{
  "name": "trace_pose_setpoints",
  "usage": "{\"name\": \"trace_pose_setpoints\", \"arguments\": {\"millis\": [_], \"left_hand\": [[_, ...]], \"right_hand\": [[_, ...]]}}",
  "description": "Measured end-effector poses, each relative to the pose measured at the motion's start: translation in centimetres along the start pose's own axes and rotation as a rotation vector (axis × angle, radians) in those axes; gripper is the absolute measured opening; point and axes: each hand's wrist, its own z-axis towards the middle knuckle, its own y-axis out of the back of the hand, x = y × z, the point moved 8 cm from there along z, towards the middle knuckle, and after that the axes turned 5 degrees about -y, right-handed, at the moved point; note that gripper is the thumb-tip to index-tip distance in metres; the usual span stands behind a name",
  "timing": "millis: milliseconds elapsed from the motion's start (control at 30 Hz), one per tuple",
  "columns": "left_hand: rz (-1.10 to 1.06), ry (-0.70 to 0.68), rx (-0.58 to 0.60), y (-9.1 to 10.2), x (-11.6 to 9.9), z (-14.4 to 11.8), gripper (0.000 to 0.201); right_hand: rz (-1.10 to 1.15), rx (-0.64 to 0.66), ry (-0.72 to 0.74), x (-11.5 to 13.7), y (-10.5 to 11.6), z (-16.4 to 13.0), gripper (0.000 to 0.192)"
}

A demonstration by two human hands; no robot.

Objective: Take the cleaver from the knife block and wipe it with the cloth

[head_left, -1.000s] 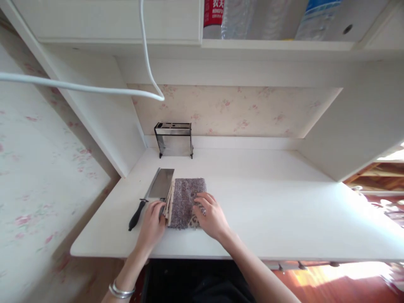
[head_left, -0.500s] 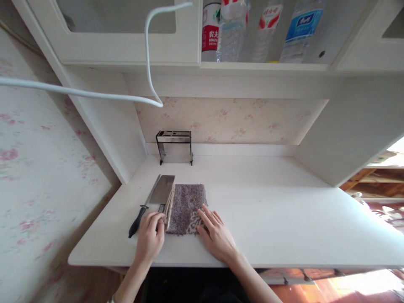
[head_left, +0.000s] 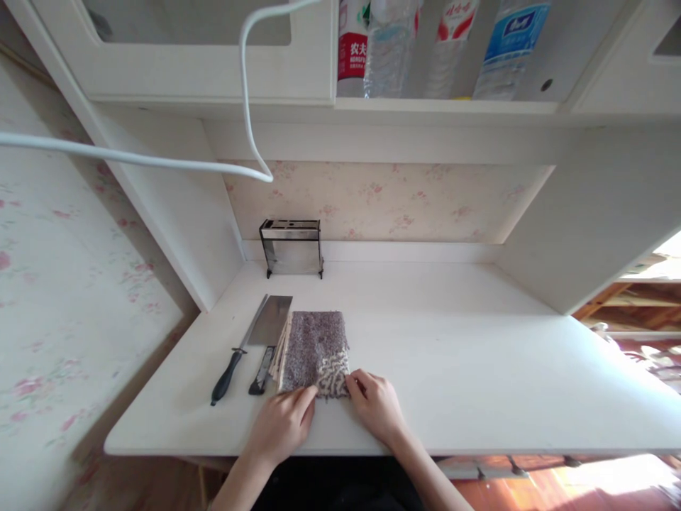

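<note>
A folded purple-brown cloth (head_left: 315, 341) with a leopard-patterned front right corner lies flat on the white desk. Its pale layers fan out along the left side. My left hand (head_left: 283, 422) is closed, its fingertips pinching the cloth's front edge. At the front right corner my right hand (head_left: 375, 406) pinches the side edge, thumb and fingers together. Left of the cloth rests a cleaver (head_left: 270, 319), its black handle toward me and partly beside the cloth's layers. A sharpening steel (head_left: 228, 377) with a black handle lies just left of the cleaver.
A metal knife stand (head_left: 291, 250) stands at the back left of the desk (head_left: 452, 355). Overhead, a white cable (head_left: 159, 162) hangs across the upper left. Several plastic bottles (head_left: 391, 53) stand on the shelf above, and side panels flank the desk.
My left hand has moved right, from beside the cleaver handle to the cloth's front edge. My right hand has slid from the cloth's top to its right corner, fingers now curled.
</note>
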Motion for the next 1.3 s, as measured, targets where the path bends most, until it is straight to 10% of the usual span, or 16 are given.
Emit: {"name": "trace_pose_setpoints", "arguments": {"millis": [1300], "left_hand": [[0.013,0.117,0.056,0.67,0.05,0.39,0.02]], "right_hand": [[-0.161,0.023,0.02,0.65,0.06,-0.59,0.033]]}}
